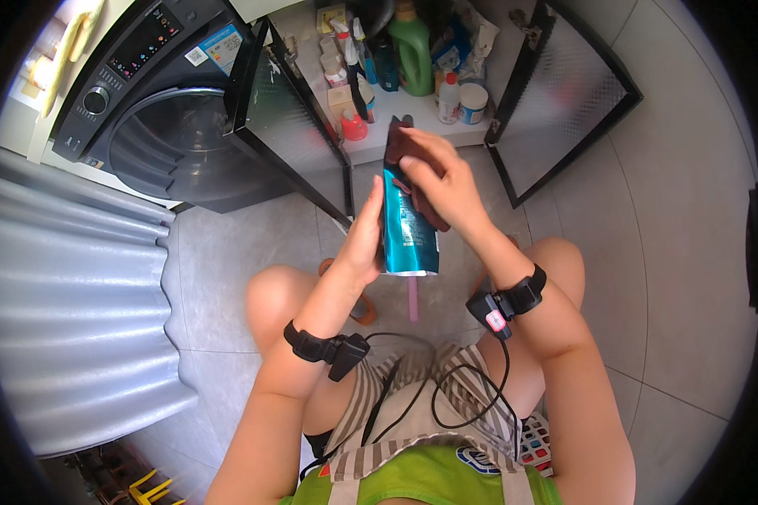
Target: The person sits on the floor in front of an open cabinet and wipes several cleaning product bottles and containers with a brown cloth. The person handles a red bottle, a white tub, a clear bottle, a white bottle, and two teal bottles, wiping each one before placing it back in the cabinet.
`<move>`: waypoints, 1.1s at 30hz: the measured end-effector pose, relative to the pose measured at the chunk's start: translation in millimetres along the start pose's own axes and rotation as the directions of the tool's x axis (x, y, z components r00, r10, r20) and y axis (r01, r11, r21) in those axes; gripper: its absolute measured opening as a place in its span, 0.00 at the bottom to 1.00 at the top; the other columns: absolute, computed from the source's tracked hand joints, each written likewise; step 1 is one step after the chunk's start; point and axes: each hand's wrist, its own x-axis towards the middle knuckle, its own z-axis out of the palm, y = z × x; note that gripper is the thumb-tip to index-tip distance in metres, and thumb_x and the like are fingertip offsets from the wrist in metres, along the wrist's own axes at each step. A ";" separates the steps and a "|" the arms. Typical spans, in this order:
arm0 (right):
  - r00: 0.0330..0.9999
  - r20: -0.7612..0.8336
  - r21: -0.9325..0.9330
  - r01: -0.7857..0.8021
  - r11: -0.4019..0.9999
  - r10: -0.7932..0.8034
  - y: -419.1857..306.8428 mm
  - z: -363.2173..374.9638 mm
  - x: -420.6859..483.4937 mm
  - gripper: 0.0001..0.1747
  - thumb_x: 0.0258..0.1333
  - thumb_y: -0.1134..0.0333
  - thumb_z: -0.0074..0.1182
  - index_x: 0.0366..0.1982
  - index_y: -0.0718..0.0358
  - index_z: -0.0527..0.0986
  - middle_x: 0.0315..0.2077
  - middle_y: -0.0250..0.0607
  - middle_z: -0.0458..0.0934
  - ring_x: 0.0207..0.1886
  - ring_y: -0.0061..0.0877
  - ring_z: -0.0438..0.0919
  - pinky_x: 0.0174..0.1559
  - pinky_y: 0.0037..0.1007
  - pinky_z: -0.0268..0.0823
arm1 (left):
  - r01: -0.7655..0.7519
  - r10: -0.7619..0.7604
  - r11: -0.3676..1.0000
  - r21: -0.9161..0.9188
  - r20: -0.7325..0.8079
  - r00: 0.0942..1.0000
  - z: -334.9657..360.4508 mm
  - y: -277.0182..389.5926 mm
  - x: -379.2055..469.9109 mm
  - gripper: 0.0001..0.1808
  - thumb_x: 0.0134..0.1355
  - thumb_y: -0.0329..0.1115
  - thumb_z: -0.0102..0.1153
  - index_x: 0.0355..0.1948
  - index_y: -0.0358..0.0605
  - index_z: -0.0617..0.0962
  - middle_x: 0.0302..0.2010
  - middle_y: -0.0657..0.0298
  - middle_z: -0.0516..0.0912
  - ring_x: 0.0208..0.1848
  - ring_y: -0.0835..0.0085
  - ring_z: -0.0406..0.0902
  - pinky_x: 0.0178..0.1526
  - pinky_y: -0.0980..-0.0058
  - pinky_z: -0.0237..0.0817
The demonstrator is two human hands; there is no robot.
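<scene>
Between my hands is a shiny teal squeeze tube or pouch (407, 233) bearing writing, its silvery edge towards me. My left hand (367, 237) grips its left side. A dark maroon cloth (426, 189) lies over its upper part, under the fingers of my right hand (442, 177), which presses the cloth against it. A pink stick-like thing (413, 300) shows below the tube; whether it touches the tube I cannot tell. Beyond my hands is a cabinet shelf (385, 136) with a green jug (412, 53), a red-capped white bottle (448, 98) and a white tub (473, 103).
The cabinet's left door (297, 132) and right door (562, 95) stand open on either side of my hands. A dark front-loading washing machine (170, 139) is at upper left, above a grey curtain (76, 297). Cables hang between my wrist straps; a perforated basket (535, 442) is at lower right.
</scene>
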 end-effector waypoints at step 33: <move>0.825 0.104 -0.293 0.559 0.775 -0.556 -12.0 -21.0 12.8 0.16 0.39 0.75 0.50 0.36 0.63 0.78 0.45 0.44 0.78 0.55 0.46 0.72 0.61 0.44 0.63 | -0.019 0.034 0.995 -0.098 0.147 0.989 1.1 5.8 7.9 0.35 0.70 0.59 0.42 0.67 0.42 0.63 0.59 0.54 0.74 0.60 0.62 0.75 0.60 0.59 0.71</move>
